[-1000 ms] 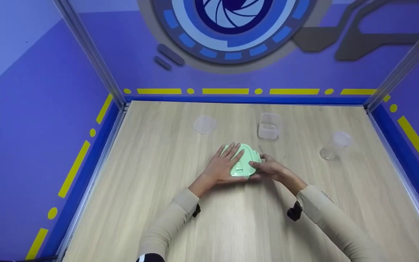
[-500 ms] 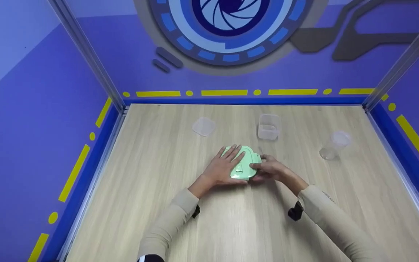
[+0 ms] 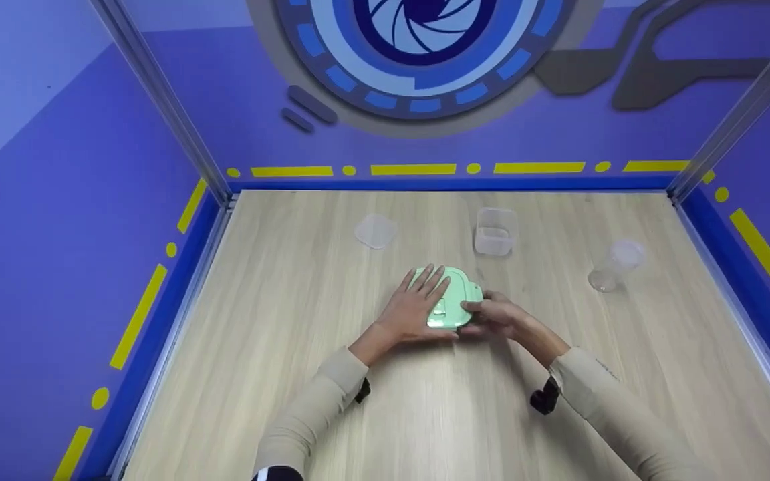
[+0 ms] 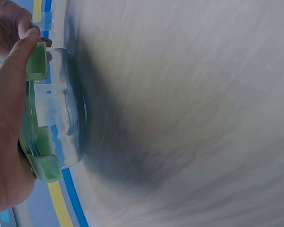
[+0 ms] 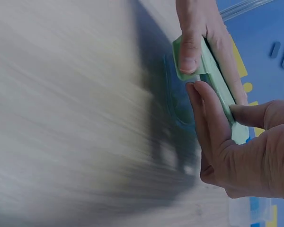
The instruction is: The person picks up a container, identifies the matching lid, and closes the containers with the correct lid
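A clear food container (image 4: 68, 118) with a pale green lid (image 3: 455, 287) stands on the table between the hands. The left hand (image 3: 410, 310) lies over the lid with its fingers spread and straight. Its thumb rests down over a green side flap (image 5: 183, 52) in the right wrist view. From the right, the right hand (image 3: 500, 315) pinches the lid's edge, thumb on top and curled fingers at the side below. In the left wrist view another green flap (image 4: 46, 168) hangs down over the container's side. Much of the lid's left part is hidden under the left hand.
Behind the hands lie a translucent square lid (image 3: 375, 231) and a clear, uncovered plastic tub (image 3: 494, 239). A clear jar with a whitish top (image 3: 615, 267) stands to the right. Blue-purple panels (image 3: 425, 150) border the wooden table (image 3: 278, 267).
Both hands keep their places on the green-lidded container. The right hand and the lid's right edge have shifted very slightly right; the head view has tilted a little.
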A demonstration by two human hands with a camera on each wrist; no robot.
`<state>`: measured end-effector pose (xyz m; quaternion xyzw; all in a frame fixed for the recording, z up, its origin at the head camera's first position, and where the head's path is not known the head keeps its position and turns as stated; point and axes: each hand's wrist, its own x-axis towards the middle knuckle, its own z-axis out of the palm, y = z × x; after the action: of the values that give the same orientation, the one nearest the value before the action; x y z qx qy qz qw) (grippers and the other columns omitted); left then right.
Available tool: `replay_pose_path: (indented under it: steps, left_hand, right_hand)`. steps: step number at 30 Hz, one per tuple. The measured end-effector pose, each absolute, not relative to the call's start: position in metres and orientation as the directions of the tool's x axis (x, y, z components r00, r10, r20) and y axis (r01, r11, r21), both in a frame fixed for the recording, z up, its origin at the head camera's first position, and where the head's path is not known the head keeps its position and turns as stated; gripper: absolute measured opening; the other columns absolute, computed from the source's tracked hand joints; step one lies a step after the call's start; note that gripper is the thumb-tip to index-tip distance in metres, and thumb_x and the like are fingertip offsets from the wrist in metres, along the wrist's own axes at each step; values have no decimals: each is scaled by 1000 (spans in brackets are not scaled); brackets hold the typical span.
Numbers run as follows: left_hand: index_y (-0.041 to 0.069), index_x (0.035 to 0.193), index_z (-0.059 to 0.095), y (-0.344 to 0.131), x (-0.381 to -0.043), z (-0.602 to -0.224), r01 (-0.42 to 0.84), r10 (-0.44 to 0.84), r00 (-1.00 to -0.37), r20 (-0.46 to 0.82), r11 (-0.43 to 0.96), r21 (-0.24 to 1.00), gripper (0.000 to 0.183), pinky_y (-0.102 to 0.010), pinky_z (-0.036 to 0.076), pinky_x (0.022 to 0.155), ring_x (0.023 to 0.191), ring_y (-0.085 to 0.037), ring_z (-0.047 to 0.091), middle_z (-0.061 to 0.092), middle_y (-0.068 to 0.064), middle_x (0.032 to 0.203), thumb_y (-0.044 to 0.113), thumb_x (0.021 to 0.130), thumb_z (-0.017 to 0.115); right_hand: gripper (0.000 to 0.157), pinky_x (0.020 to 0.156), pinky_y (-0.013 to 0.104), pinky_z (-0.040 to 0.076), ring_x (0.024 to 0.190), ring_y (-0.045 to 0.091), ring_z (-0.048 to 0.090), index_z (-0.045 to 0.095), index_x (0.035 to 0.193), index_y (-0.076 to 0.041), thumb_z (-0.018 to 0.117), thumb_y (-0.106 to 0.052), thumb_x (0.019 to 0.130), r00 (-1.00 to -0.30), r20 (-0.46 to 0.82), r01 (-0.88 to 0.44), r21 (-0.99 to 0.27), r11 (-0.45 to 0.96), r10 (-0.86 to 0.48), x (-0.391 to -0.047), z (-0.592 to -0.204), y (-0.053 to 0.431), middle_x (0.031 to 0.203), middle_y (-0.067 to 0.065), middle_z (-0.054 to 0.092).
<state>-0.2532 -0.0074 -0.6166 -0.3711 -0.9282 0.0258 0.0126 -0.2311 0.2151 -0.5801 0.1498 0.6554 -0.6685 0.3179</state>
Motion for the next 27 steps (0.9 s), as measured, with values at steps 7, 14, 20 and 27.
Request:
replay_pose_path:
  steps: [7,14,20,27]
  left_hand:
    - [17,166,10,-8,-255,-617,687,689,-725,14,724,-57,113,-48,13,130,162,-25,9,8,-5,174,90,85,38]
    - [16,166,14,-9,-260,-615,699,702,-710,52,712,-69,112,-49,15,130,162,-26,10,11,-6,174,89,85,40]
    - [16,165,17,-10,-261,-615,695,700,-710,77,714,-81,111,-50,17,130,161,-26,13,14,-6,173,88,85,41]
    - [16,165,18,-9,-256,-624,700,701,-703,114,712,-56,110,-50,19,129,161,-25,15,15,-5,173,88,85,41]
  right_hand:
    - [74,96,45,59,111,31,69,27,152,14,65,-21,99,-856,-492,420,-841,340,-161,-232,-576,218,135,30,58]
    - [28,64,25,54,79,19,63,64,104,11,71,-14,93,-942,-318,178,-741,647,-105,-249,-553,214,88,18,69]
    - [24,56,24,56,58,9,62,66,71,-4,78,-15,89,-898,-395,142,-673,726,-191,-265,-542,211,62,5,67]
    - [21,67,36,64,66,21,75,74,82,10,80,-10,88,-855,-470,217,-710,670,-221,-270,-546,216,77,23,76]
